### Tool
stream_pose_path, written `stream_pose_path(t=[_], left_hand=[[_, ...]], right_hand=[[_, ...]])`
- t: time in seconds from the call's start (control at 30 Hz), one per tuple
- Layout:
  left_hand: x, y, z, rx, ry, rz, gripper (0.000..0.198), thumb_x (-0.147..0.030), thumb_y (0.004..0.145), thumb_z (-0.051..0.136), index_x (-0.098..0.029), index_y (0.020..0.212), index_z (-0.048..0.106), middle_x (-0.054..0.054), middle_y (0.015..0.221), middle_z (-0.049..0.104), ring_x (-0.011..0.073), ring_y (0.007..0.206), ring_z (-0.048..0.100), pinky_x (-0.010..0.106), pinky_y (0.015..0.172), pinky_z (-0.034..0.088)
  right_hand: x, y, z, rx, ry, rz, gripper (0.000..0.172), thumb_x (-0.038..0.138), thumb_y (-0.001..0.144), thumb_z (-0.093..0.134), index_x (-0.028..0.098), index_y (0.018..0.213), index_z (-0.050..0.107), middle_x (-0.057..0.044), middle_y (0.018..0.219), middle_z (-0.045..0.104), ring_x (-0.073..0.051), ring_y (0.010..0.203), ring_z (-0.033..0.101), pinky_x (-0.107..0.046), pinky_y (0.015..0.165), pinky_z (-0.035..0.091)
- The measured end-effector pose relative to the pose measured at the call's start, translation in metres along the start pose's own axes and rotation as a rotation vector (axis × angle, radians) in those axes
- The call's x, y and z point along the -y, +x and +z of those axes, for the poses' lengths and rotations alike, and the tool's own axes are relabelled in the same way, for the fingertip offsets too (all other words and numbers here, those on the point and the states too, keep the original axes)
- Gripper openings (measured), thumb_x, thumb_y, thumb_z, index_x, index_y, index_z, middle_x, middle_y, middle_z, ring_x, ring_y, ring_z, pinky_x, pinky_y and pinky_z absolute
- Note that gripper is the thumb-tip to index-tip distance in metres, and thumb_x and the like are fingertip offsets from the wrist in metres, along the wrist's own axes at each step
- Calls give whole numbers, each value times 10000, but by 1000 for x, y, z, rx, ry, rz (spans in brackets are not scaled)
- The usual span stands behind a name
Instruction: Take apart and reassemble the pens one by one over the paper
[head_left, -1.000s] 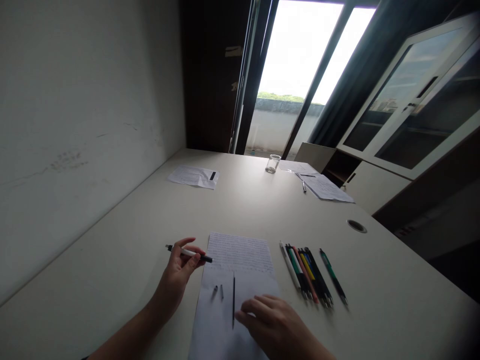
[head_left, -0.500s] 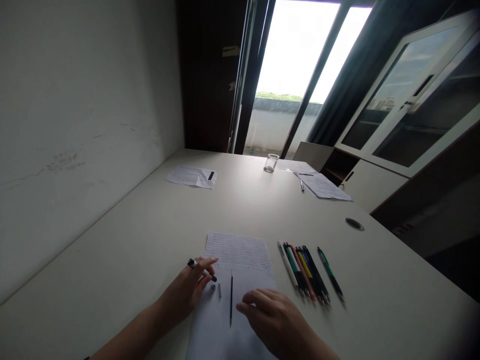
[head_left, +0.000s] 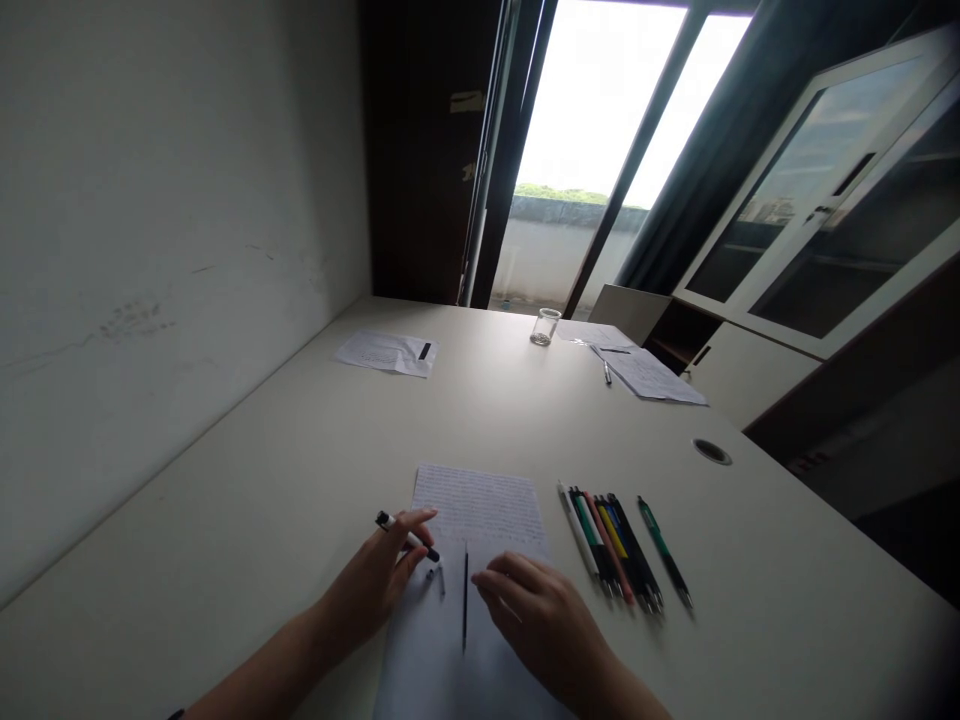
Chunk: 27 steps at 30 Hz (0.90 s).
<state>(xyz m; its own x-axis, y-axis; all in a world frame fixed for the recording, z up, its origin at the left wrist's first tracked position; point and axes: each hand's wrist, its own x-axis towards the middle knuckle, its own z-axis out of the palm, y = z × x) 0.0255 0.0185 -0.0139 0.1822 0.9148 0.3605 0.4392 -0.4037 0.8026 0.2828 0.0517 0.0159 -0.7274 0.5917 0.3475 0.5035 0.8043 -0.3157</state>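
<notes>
Pen (head_left: 414, 540) in your left hand (head_left: 386, 565), refill beside your right hand (head_left: 536, 610)

Your left fingers grip the white pen with black ends, which slants down to the right over the left edge of the sheet of paper (head_left: 480, 503). Just under its lower end, two small pieces (head_left: 442, 580) lie on the sheet. The thin dark refill (head_left: 465, 600) lies lengthwise to their right, between your hands. Your right fingers are loosely curled, their tips just beside the refill; you cannot tell from here whether they touch it or pinch anything.

To the right of the sheet, a row of pens (head_left: 611, 548) lies side by side on the desk (head_left: 262, 500), with a green-and-black pen (head_left: 664, 550) apart at its right. Towards the far end stands a glass jar (head_left: 545, 327), between loose papers (head_left: 386, 353) on the left and a paper stack (head_left: 652, 376) on the right.
</notes>
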Motion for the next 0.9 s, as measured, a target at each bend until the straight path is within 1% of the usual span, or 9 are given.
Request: stream_pose_path(t=[0.17, 0.27, 0.4, 0.6, 0.7, 0.8, 0.9], left_hand=[[2, 0, 1, 9, -38, -37, 460, -134, 987, 445, -322, 1402, 382, 53, 1085, 614, 166, 882, 662, 341, 831, 562], [3, 0, 1, 2, -60, -35, 457, -139, 993, 439, -320, 1408, 375, 51, 1078, 614, 159, 863, 659, 331, 821, 564], [0, 2, 0, -4, -81, -23, 442, -135, 991, 442, -312, 1393, 392, 43, 1059, 617, 151, 836, 660, 317, 806, 563], [-4, 3, 1, -6, -145, -34, 405, -161, 1004, 444, -292, 1385, 400, 51, 1066, 617, 139, 799, 665, 314, 797, 571], [-4, 4, 2, -7, -164, -45, 396, -174, 1007, 446, -286, 1384, 404, 55, 1070, 617, 141, 808, 667, 315, 795, 575], [-3, 4, 3, -6, -173, -48, 388, -185, 1009, 448, -275, 1385, 409, 61, 1070, 620, 148, 827, 669, 322, 803, 579], [-3, 3, 3, -17, -183, -42, 380, -196, 1013, 454, -276, 1383, 418, 60, 1066, 625, 153, 833, 673, 323, 803, 583]], right_hand=[[0, 27, 12, -6, 40, 103, 102, 142, 894, 692, 228, 944, 715, -23, 887, 695, -186, 808, 648, -278, 719, 484], [1, 42, 17, 36, 47, 129, 114, 189, 858, 759, 242, 958, 745, -20, 897, 706, -196, 842, 654, -286, 752, 492], [1, 55, 20, 98, 31, 130, 115, 215, 837, 787, 256, 943, 770, -15, 889, 716, -203, 859, 651, -289, 751, 495], [0, 61, 17, 160, 13, 95, 138, 223, 829, 797, 264, 960, 781, -10, 878, 725, -205, 861, 629, -291, 747, 482], [1, 62, 16, 178, 1, 81, 122, 202, 833, 789, 255, 943, 785, -12, 865, 727, -200, 845, 623, -288, 740, 476], [2, 62, 16, 169, -3, 70, 120, 176, 816, 796, 238, 918, 784, -11, 837, 722, -196, 829, 623, -288, 738, 475], [3, 62, 16, 132, 2, 66, 136, 149, 787, 812, 222, 896, 776, -11, 809, 713, -196, 806, 622, -294, 734, 479]])
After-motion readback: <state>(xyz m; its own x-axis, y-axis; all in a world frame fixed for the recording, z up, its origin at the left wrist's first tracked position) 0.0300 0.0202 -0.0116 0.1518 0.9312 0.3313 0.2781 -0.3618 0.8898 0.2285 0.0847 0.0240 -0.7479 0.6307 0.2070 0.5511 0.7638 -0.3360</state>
